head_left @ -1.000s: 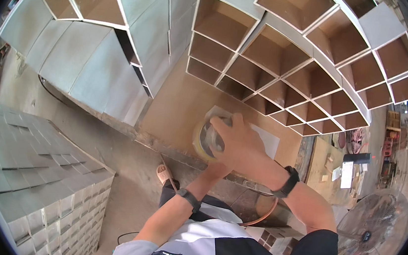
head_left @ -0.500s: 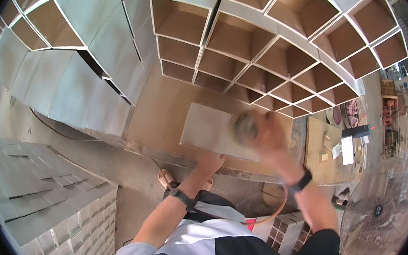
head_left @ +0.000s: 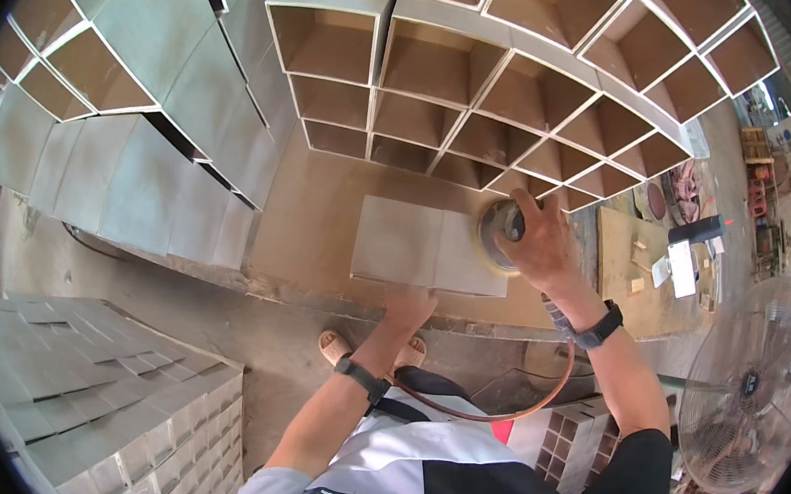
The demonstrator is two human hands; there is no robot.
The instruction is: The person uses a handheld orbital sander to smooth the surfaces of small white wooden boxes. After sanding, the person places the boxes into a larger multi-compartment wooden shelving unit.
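Observation:
A flat grey panel point(head_left: 415, 244) lies on the brown workbench point(head_left: 311, 228). My right hand point(head_left: 536, 238) grips a round disc sander point(head_left: 496, 231) pressed on the panel's right end. An orange hose point(head_left: 533, 401) loops from the sander down past my right wrist. My left hand point(head_left: 409, 304) rests flat on the near edge of the panel, holding it down.
Grey open box frames point(head_left: 491, 74) stand stacked behind the bench, and more of them point(head_left: 129, 123) at the left. Stacks of grey panels point(head_left: 82, 388) fill the lower left. A floor fan point(head_left: 753, 381) stands at the right. My sandalled feet point(head_left: 337, 345) show under the bench.
One second ago both hands held the sander up over the bench. Since then the right hand has brought it down onto the panel's right end, and the left hand has moved to the panel's near edge.

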